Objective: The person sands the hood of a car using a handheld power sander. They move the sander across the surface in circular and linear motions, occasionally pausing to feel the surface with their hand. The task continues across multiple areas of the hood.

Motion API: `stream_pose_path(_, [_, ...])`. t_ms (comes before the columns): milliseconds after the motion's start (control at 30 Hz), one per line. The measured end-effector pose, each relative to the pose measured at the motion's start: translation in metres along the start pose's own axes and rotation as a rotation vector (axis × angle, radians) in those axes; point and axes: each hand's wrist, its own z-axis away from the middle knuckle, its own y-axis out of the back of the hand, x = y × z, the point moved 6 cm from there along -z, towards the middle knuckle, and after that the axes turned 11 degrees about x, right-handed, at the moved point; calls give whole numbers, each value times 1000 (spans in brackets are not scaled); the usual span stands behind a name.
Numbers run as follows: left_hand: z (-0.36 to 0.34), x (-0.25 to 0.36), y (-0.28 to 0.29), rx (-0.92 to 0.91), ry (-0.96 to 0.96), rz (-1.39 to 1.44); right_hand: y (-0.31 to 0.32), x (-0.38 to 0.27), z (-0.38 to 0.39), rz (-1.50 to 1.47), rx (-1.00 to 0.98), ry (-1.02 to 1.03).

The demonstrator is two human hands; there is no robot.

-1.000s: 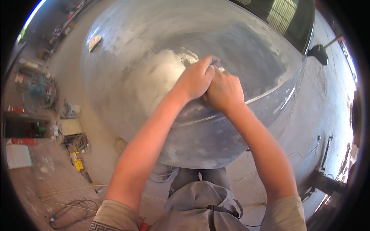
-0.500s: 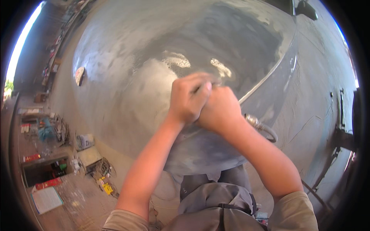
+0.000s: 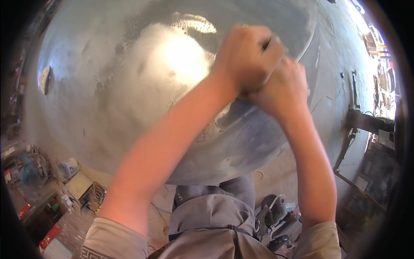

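Observation:
A large curved grey car body panel [image 3: 108, 86], patchy and sanded, fills the upper view with bright reflections. My left hand [image 3: 248, 56] is closed at upper middle, over and against my right hand [image 3: 284, 90], which is also closed and somewhat blurred. Both hands are on or just above the panel; a small dark item between the fingers is mostly hidden and too unclear to name. A small pale oblong piece [image 3: 45, 80] sits on the panel's far left.
Cluttered tools and red packets lie at lower left, with a pale bucket [image 3: 68, 167] and coiled cable [image 3: 97, 196]. Power tools [image 3: 279, 222] rest on the floor beside my legs at lower right. A black metal stand [image 3: 368, 123] is at the right.
My joined hands have moved up and rightward in view, still closed together, while the panel appears larger and shifted. The hose seen beside my right wrist half a second ago is out of sight.

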Motion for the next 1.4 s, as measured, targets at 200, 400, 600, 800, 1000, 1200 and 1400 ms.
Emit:
stream_pose_path(200, [22,10,10,-63,-123,-7,-3,-17,25,12,74,-50])
stream_pose_path(400, [7,15,1,-81,-298,-129,6,-10,17,138,53,-83])
stream_pose_path(600, [24,16,9,-97,-274,114,1,-25,37,56,-30,-198])
stream_pose_path(800, [6,9,6,-74,-37,237,-2,-15,19,121,28,-166])
stream_pose_path(1000, [7,-9,6,17,-202,103,-8,-24,16,126,-30,-219])
stream_pose_path(1200, [49,19,30,-73,-119,147,-3,-47,50,73,-94,-237])
stream_pose_path(1400, [13,16,11,-142,12,192,-1,-27,29,141,-23,-232])
